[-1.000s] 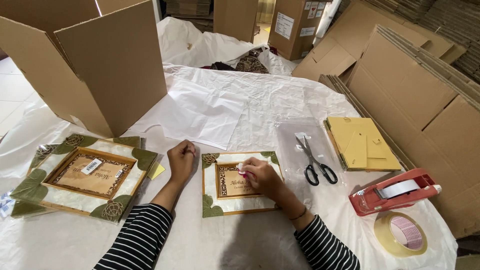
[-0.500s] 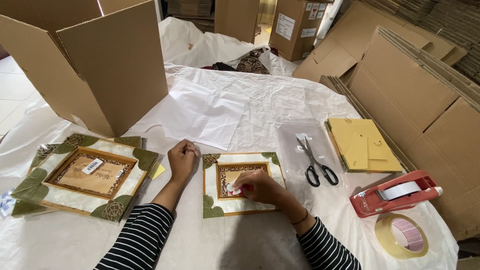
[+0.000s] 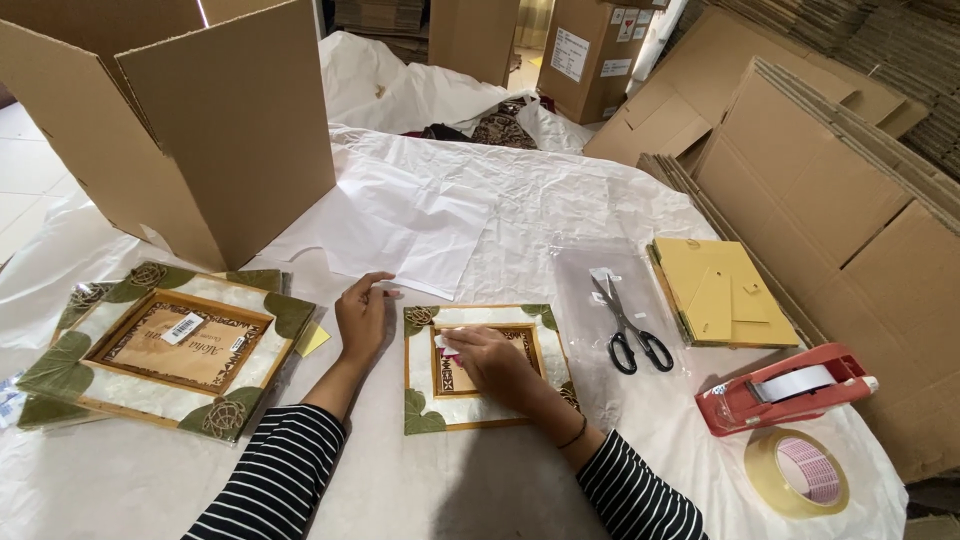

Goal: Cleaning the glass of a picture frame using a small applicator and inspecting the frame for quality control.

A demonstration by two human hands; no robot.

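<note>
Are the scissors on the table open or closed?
Closed. The scissors lie flat on a clear plastic sheet, blades together in one line, black handles side by side.

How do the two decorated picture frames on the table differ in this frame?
The large frame lies at the left, untouched, set askew, with a white label on its centre panel. The small frame lies squarer in front of the person, with the right hand resting on its centre; the left hand sits just beside its left edge. The large frame is clearly bigger. Both have pale borders, green leaf corners and a wooden inner rim.
</note>
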